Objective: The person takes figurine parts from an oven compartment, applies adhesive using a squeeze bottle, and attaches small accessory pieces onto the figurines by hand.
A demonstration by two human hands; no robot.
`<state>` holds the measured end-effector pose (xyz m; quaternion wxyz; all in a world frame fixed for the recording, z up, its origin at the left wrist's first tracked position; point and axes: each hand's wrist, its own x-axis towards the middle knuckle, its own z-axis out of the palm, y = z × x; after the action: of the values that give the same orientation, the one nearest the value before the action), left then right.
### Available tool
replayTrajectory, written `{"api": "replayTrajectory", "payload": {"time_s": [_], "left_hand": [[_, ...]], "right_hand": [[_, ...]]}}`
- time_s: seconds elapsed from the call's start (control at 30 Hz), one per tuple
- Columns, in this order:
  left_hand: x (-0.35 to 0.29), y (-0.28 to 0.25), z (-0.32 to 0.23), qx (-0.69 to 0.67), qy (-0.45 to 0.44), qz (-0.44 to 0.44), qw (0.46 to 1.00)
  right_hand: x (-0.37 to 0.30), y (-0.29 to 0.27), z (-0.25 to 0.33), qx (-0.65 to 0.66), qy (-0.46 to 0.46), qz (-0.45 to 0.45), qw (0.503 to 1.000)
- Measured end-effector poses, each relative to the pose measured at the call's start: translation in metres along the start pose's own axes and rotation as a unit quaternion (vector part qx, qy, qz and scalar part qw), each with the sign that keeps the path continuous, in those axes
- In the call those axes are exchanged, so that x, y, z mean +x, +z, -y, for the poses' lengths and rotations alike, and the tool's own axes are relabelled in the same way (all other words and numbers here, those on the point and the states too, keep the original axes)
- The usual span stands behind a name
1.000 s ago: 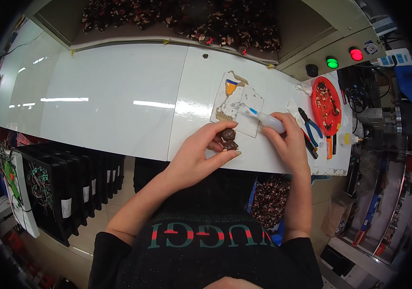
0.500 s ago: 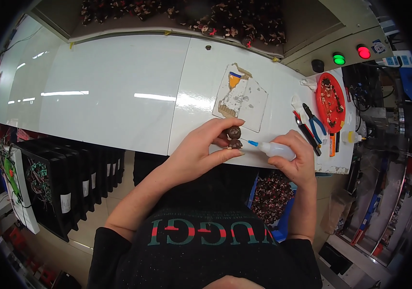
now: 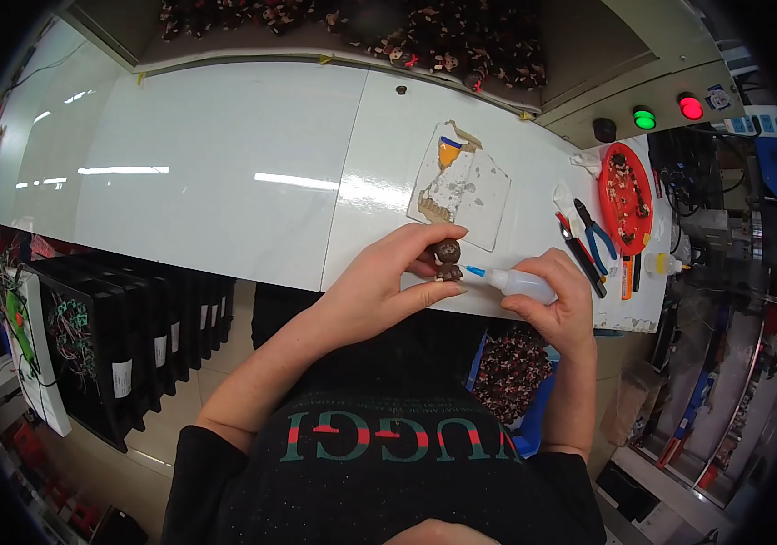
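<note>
Between the thumb and fingers of my left hand (image 3: 392,271) is a small dark brown figurine (image 3: 448,253), with a round upper part and a smaller lower part. My right hand (image 3: 556,297) grips a translucent squeeze bottle (image 3: 527,285) lying level and pointing left. Its blue needle tip (image 3: 475,271) reaches to the figurine's middle, where the two parts meet; whether it touches I cannot tell. Both hands are over the near edge of the white table (image 3: 366,218). Beyond them lies a worn, stained square board (image 3: 466,191).
To the right lie blue-handled cutters (image 3: 599,238), red-and-black pliers (image 3: 579,257) and a red oval tray (image 3: 611,213) of small parts. A machine chamber (image 3: 579,82) full of figurines stands at the back. Below the table edge is a blue bin (image 3: 527,431) of small pieces.
The view has shifted slightly, so the table and tools sit a little further right. The needle tip is closer to the figurine. Both hands keep their hold.
</note>
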<state>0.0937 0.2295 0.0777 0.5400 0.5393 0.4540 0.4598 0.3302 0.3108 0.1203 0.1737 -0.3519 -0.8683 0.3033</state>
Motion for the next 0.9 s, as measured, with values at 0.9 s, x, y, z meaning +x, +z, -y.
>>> {"api": "replayTrajectory", "payload": {"time_s": [0.9], "left_hand": [[-0.006,0.002,-0.007,0.056,0.018,-0.05,0.997]], "right_hand": [[0.028,0.013,-0.024,0.033,0.087,-0.063,0.994]]}}
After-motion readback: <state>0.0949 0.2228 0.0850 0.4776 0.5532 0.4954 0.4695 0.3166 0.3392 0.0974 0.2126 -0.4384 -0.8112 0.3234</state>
